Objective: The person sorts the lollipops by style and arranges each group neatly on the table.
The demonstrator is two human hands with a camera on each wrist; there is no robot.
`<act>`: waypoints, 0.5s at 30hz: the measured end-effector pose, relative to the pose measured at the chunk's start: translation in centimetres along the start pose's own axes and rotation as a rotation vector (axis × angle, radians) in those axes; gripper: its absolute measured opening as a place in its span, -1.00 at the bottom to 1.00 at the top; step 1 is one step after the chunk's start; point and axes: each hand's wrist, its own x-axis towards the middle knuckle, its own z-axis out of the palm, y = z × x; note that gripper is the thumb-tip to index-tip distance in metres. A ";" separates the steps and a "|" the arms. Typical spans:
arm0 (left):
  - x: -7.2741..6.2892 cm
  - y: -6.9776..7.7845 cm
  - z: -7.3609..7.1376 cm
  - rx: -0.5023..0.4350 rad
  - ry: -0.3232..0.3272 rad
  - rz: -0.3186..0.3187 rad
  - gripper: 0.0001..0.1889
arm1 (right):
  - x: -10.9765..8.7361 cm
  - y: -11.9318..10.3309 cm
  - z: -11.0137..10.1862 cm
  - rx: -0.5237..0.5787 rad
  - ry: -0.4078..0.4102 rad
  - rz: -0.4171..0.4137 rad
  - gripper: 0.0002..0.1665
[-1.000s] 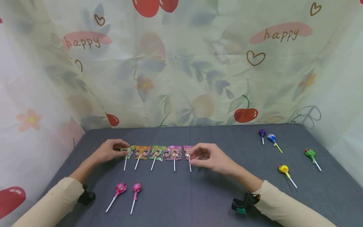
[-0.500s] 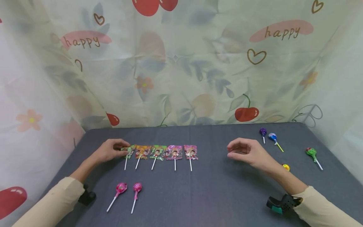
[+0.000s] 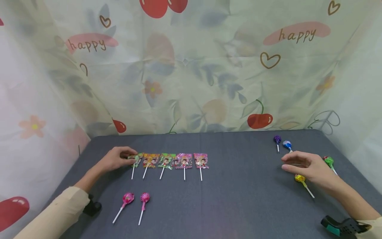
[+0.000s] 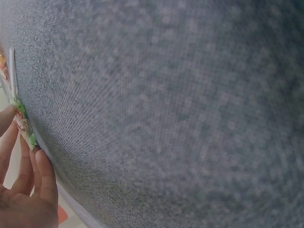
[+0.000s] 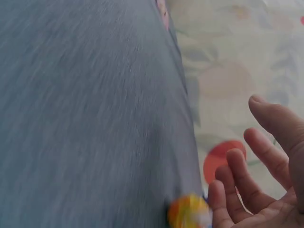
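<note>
While my left hand (image 3: 115, 158) pinches leftmost green-wrapped lollipop (image 3: 138, 159), my right hand (image 3: 313, 169) hovers, fingers loosely parted, near yellow lollipop (image 3: 300, 179).

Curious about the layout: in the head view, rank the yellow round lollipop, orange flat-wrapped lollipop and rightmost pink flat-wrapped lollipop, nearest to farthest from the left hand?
1. Orange flat-wrapped lollipop: second from left.
2. Rightmost pink flat-wrapped lollipop: row's right end.
3. Yellow round lollipop: far right.
</note>
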 end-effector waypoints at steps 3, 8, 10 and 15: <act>0.0 -0.1 0.1 0.006 0.003 0.005 -0.70 | -0.9 0.9 -1.1 -0.041 0.000 0.013 -0.58; 0.0 -0.1 0.0 0.010 0.005 0.006 -0.70 | -1.9 2.0 -2.3 -0.088 -0.007 0.044 -0.53; 0.0 -0.1 0.0 0.009 0.004 0.007 -0.70 | -2.3 2.4 -2.5 -0.096 -0.012 0.062 -0.49; -0.1 -0.1 0.1 0.002 0.004 0.012 -0.70 | -2.8 3.7 -2.5 -0.034 -0.042 0.001 -0.48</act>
